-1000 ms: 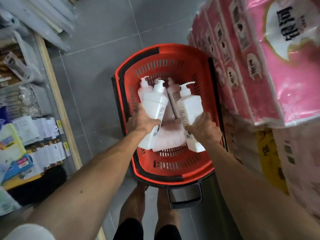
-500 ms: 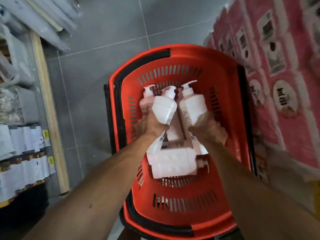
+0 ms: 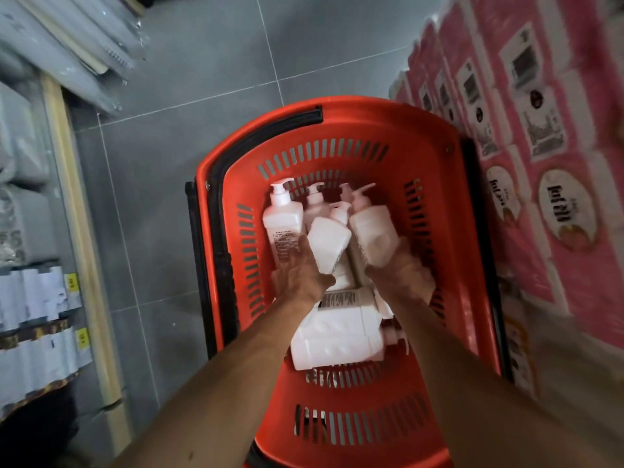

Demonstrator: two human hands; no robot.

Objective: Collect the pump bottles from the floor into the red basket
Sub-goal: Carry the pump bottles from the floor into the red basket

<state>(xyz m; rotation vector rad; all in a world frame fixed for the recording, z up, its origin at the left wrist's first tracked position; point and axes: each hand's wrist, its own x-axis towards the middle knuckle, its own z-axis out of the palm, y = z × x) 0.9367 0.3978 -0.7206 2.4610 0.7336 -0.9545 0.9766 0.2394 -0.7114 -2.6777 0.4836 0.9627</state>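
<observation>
The red basket [image 3: 439, 204] stands on the grey floor with several white pump bottles in it. My left hand [image 3: 299, 276] reaches into the basket and grips a white pump bottle [image 3: 329, 243], its fingers also lying against another pump bottle [image 3: 282, 224] at the basket's left. My right hand [image 3: 403, 276] holds a third pump bottle [image 3: 371, 231], tilted with the pump towards the far wall. Two more pump heads show behind these. A large white bottle [image 3: 337, 332] lies on its side under my wrists.
Pink wrapped packs [image 3: 540, 163] are stacked tight against the basket's right side. A shelf unit with a wooden edge [image 3: 77, 248] and packaged goods runs along the left. Grey tiled floor [image 3: 202, 79] lies beyond the basket. The basket's black handle [image 3: 216, 231] hangs down its left side.
Both hands have carried their bottles lower and further into the basket. The view has closed in on the basket, and my legs are out of frame.
</observation>
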